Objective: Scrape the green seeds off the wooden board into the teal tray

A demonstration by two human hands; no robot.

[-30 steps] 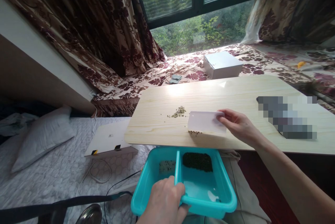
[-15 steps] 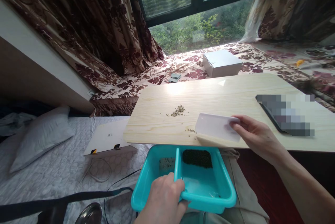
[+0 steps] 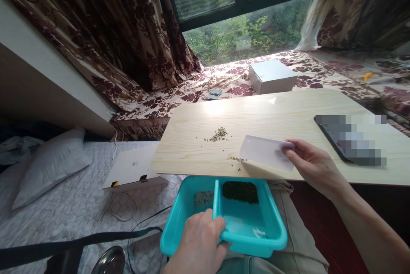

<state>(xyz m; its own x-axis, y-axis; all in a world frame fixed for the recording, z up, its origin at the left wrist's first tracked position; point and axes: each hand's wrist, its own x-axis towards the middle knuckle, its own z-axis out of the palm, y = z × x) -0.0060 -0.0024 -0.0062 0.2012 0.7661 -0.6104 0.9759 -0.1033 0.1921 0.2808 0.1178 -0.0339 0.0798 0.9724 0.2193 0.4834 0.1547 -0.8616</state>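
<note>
My left hand point(image 3: 198, 246) grips the near rim of a turquoise two-compartment tray point(image 3: 272, 229) held just below the front edge of a pale wooden board point(image 3: 272, 116). The tray's right compartment holds a heap of dark green beans point(image 3: 240, 191); the left one holds a thin patch of smaller bits point(image 3: 204, 199). My right hand point(image 3: 312, 165) pinches a white plastic scraper card point(image 3: 265, 152) resting tilted on the board near its front edge. A few loose beans point(image 3: 236, 159) lie at the card's left corner. A small bean pile point(image 3: 218, 134) sits farther back on the board.
A blurred-out flat dark object point(image 3: 350, 139) lies on the board's right part. A white box point(image 3: 272, 75) stands on the patterned sill behind. A white flat box point(image 3: 133, 169), cables, a pillow point(image 3: 48, 167) and a metal lid point(image 3: 109, 261) lie on the bed at left.
My right hand slid the scraper card rightward and a little toward the front edge, leaving a few beans by its left corner. The tray stayed in my left hand.
</note>
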